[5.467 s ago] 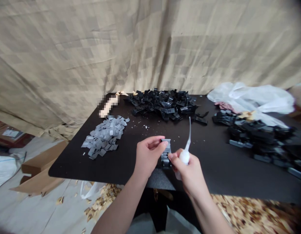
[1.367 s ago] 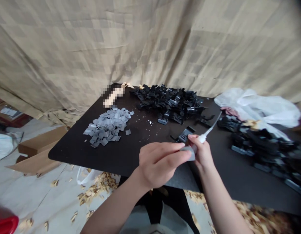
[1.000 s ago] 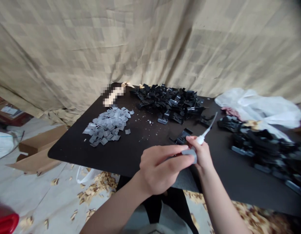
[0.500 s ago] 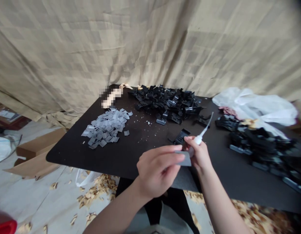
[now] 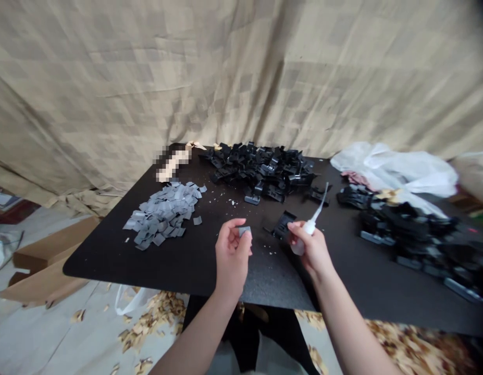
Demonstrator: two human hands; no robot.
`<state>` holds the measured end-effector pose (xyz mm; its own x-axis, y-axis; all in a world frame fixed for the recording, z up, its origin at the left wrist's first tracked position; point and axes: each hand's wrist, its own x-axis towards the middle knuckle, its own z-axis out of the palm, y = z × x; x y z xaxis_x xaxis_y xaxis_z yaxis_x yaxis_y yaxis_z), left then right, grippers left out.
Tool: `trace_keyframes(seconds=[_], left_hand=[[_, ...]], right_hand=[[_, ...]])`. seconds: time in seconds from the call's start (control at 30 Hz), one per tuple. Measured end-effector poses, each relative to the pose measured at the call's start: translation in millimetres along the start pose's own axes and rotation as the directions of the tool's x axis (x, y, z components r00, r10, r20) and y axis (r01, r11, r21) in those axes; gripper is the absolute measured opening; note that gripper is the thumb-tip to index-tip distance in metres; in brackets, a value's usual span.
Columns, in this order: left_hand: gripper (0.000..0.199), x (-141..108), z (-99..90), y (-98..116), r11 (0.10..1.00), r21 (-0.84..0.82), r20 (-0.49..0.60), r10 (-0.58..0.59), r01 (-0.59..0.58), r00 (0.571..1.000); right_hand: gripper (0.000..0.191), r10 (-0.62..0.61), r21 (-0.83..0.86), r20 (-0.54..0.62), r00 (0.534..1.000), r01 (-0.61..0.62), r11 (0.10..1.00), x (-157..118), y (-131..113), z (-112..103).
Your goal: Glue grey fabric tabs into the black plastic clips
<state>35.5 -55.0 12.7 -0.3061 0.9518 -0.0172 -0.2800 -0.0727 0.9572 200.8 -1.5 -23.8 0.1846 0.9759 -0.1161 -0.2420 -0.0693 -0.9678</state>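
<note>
My left hand (image 5: 232,255) pinches a small grey square pad (image 5: 244,230) between thumb and fingers, above the front of the dark table. In my right hand (image 5: 313,250) is a white glue bottle (image 5: 298,246) with a long thin nozzle (image 5: 321,204) pointing up and away. Just beyond the right fingers lies a single black plastic bracket (image 5: 283,225) on the table. To the left is a loose pile of grey square pads (image 5: 163,213), with one pad (image 5: 197,221) apart from it.
A heap of black brackets (image 5: 264,169) covers the back middle of the table (image 5: 108,255). More black brackets (image 5: 421,245) lie at the right, before a white plastic bag (image 5: 393,166). A cardboard box (image 5: 49,255) and tan scraps (image 5: 155,317) are on the floor.
My left hand has moved left, away from the right hand, and turned, still pinching the grey pad. My right hand keeps the bottle, slightly lower and to the left in view.
</note>
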Motion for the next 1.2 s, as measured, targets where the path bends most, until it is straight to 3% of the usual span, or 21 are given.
trace_keyframes(seconds=[0.13, 0.33, 0.4, 0.57, 0.63, 0.77, 0.83, 0.93, 0.97, 1.0, 1.03, 1.07, 1.1, 1.13, 1.17, 1.2], left_hand=[[0.019, 1.0, 0.8, -0.6, 0.982, -0.043, 0.039, -0.184, 0.186, 0.982], [0.017, 2.5, 0.7, -1.3, 0.946, 0.010, 0.158, -0.321, 0.324, 0.934], [0.014, 3.5, 0.9, -2.7, 0.946, 0.017, 0.145, -0.323, 0.324, 0.935], [0.013, 7.6, 1.2, -6.9, 0.985, 0.062, 0.105, -0.169, 0.163, 0.980], [0.015, 8.9, 2.0, -7.9, 0.981, 0.024, 0.145, -0.194, 0.193, 0.970], [0.020, 9.7, 6.3, -9.9, 0.930, -0.047, 0.264, -0.340, 0.364, 0.903], [0.021, 9.2, 8.4, -10.8, 0.918, 0.010, 0.227, -0.389, 0.397, 0.893], [0.019, 8.3, 8.9, -10.3, 0.926, 0.066, 0.133, -0.378, 0.372, 0.916], [0.018, 7.9, 8.3, -9.5, 0.930, 0.076, 0.110, -0.367, 0.360, 0.924], [0.017, 7.6, 7.5, -8.6, 0.932, 0.082, 0.098, -0.360, 0.353, 0.928], [0.017, 7.2, 6.6, -7.8, 0.932, 0.086, 0.094, -0.359, 0.351, 0.929], [0.016, 6.8, 5.9, -7.1, 0.932, 0.091, 0.092, -0.360, 0.352, 0.928], [0.016, 6.2, 5.4, -6.8, 0.931, 0.093, 0.094, -0.361, 0.353, 0.928], [0.016, 5.6, 5.4, -6.9, 0.932, 0.093, 0.099, -0.359, 0.351, 0.928], [0.015, 4.9, 5.7, -7.5, 0.934, 0.090, 0.105, -0.353, 0.345, 0.930], [0.015, 4.2, 6.3, -8.5, 0.939, 0.086, 0.112, -0.342, 0.334, 0.933]], right_hand=[[0.030, 0.023, 0.016, 0.029, 0.999, -0.024, 1.000, -0.2, 0.7, -1.7], [0.030, 0.117, 0.078, 0.168, 0.979, -0.132, 0.988, -2.2, -2.9, 0.9], [0.030, 0.149, 0.089, 0.214, 0.965, -0.171, 0.981, -3.7, -5.7, 2.8], [0.030, 0.215, 0.064, 0.277, 0.936, -0.241, 0.968, -10.3, -14.2, 7.2], [0.031, 0.231, 0.036, 0.295, 0.927, -0.253, 0.967, -14.3, -15.8, 10.5], [0.034, 0.252, -0.056, 0.319, 0.914, -0.247, 0.967, -22.1, -12.2, 20.5], [0.035, 0.264, -0.126, 0.316, 0.911, -0.236, 0.964, -22.5, -10.6, 23.0], [0.036, 0.255, -0.303, 0.282, 0.925, -0.167, 0.938, -13.3, -22.1, 17.2], [0.035, 0.186, -0.448, 0.266, 0.946, -0.049, 0.892, -7.6, -32.1, 12.9], [0.034, 0.083, -0.627, 0.277, 0.957, 0.115, 0.771, -1.1, -45.2, 8.2], [0.033, -0.055, -0.797, 0.328, 0.943, 0.307, 0.521, 5.5, -61.1, 3.8], [0.030, -0.141, -0.867, 0.438, 0.888, 0.459, 0.197, 11.6, -78.9, 0.3], [0.023, -0.143, -0.835, 0.550, 0.823, 0.537, -0.122, 16.6, -97.5, -1.9], [0.019, -0.110, -0.737, 0.640, 0.761, 0.566, -0.370, 20.1, -115.7, -2.3], [0.015, -0.039, -0.606, 0.711, 0.702, 0.585, -0.539, 21.8, -132.5, -1.0], [0.012, 0.034, -0.482, 0.754, 0.656, 0.587, -0.651, 21.9, -147.1, 1.7]])
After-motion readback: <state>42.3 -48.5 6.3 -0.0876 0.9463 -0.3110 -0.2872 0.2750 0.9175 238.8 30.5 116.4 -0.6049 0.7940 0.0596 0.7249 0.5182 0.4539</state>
